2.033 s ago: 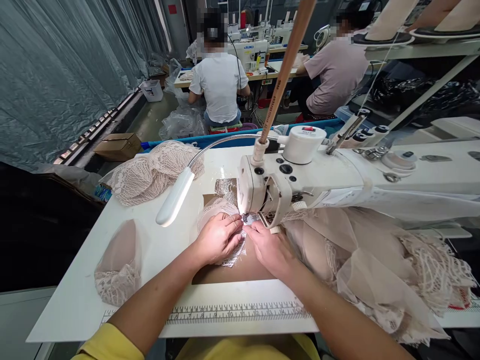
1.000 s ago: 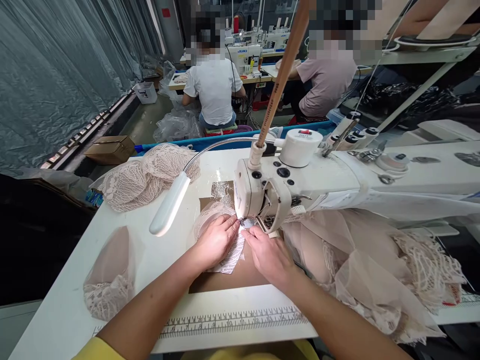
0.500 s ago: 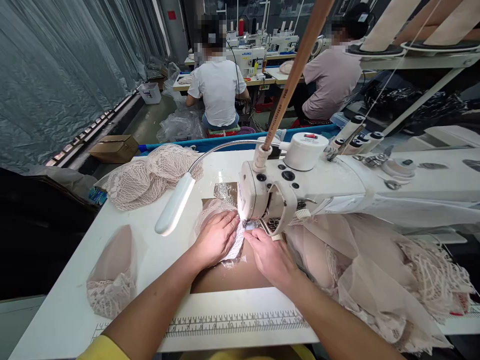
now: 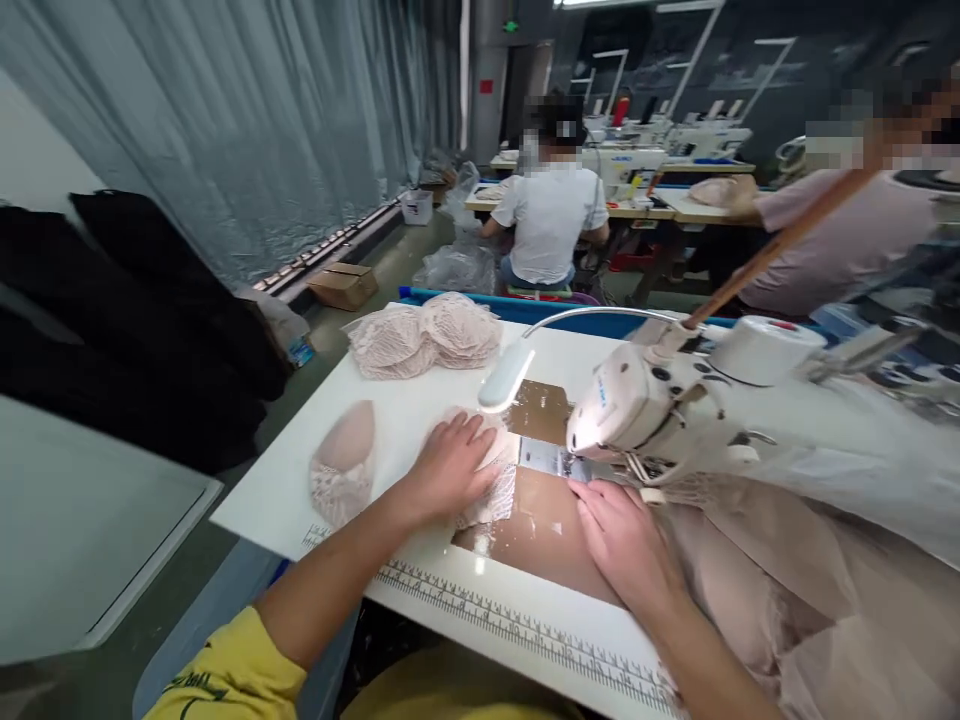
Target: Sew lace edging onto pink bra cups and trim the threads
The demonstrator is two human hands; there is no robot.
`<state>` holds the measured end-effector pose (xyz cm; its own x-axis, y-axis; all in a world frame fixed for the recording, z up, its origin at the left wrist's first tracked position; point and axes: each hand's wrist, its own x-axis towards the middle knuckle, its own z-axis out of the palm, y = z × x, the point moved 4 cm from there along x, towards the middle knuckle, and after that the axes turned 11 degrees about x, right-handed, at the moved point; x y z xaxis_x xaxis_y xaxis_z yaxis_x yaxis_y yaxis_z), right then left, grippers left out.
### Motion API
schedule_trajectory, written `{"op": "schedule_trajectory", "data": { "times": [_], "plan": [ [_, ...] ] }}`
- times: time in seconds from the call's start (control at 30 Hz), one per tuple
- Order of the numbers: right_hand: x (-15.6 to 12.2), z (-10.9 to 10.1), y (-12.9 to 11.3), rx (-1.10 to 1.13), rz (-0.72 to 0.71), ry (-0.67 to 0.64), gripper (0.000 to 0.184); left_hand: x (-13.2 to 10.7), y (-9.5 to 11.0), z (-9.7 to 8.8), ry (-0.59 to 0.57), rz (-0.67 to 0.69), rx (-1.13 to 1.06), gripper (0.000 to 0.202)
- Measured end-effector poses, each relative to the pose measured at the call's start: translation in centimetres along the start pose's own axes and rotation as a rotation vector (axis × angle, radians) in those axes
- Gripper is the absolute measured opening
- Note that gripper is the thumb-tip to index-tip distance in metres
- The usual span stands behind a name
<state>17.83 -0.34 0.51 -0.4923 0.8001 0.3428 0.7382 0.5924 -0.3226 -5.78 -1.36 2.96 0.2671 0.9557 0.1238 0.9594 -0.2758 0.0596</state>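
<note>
My left hand point(image 4: 450, 466) lies flat with fingers spread on a pale lace piece point(image 4: 496, 494), left of the needle of the white sewing machine point(image 4: 645, 405). My right hand point(image 4: 624, 540) rests flat, fingers stretched, on the brown plate point(image 4: 540, 520) just below the presser foot, beside the beige fabric heap point(image 4: 787, 560). Neither hand grips anything.
A lace-edged bra cup point(image 4: 343, 470) lies at the table's left; a pile of lace cups point(image 4: 424, 338) sits at the back. A gooseneck lamp point(image 4: 508, 374) hangs over the work. A ruler strip point(image 4: 525, 635) runs along the front edge. Two seated people work behind. A cardboard box point(image 4: 343, 284) is on the floor.
My left hand has slid the lace piece left, away from the needle. My right hand has drawn back from the presser foot. The camera has swung left.
</note>
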Motion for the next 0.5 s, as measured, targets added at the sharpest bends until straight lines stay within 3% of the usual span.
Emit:
{"op": "schedule_trajectory", "data": {
  "times": [0.07, 0.17, 0.27, 0.37, 0.43, 0.5],
  "plan": [
    [-0.1, 0.2, 0.2, 0.016, -0.037, 0.011, 0.035, -3.0, -3.9, -1.1, 0.072, -0.176, 0.044, 0.047],
    [-0.1, 0.3, 0.2, 0.053, -0.055, 0.030, 0.034, -8.4, -10.6, -1.8, 0.174, -0.606, 0.110, 0.042],
    [0.0, -0.1, -0.1, 0.143, -0.058, 0.056, 0.034, -12.9, -14.2, -1.4, 0.202, -0.746, 0.091, 0.033],
    [-0.2, -1.2, -0.4, 0.301, -0.002, 0.068, 0.033, -15.8, -13.9, -1.6, 0.237, -0.740, 0.007, 0.031],
    [-0.7, -1.8, -0.9, 0.478, 0.092, 0.007, 0.032, -17.1, -12.0, -2.2, 0.292, -0.704, -0.153, 0.032],
    [-1.2, -1.8, -2.2, 0.742, 0.186, -0.147, 0.039, -17.7, -9.1, -3.0, 0.348, -0.614, -0.357, 0.030]
  ]
}}
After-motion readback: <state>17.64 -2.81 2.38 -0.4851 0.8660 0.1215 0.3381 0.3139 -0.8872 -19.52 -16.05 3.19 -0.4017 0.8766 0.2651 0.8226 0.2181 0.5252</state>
